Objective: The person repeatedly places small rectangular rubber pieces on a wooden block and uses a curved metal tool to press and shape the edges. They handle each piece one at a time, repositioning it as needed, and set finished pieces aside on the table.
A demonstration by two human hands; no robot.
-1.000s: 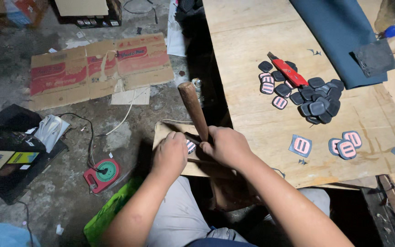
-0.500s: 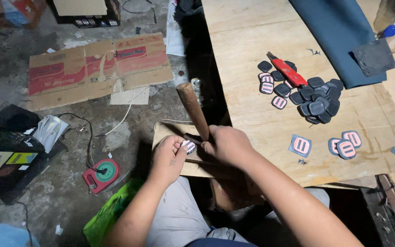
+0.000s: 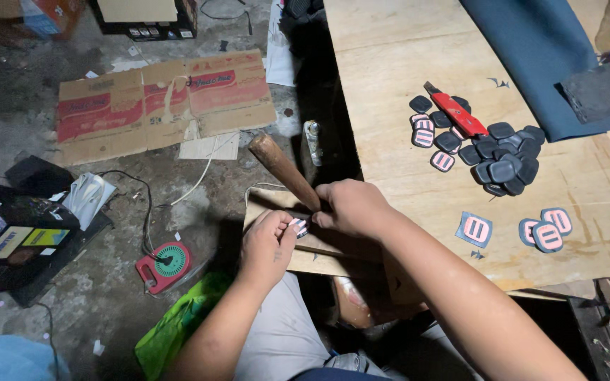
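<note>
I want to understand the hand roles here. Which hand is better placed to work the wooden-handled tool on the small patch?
Right. The right hand grips the tool handle, while the left hand pinches the patch on the board.

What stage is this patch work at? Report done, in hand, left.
Done, apparently: a pile of dark trimmed patches on the plywood table. In hand: left hand pins a pink-striped patch; right hand grips a wooden-handled tool. Left, apparently: untrimmed square patch.

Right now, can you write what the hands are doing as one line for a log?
left hand: pinches small striped patch on board | right hand: grips wooden handle | nearby: dark patch pile, red utility knife on table
</note>
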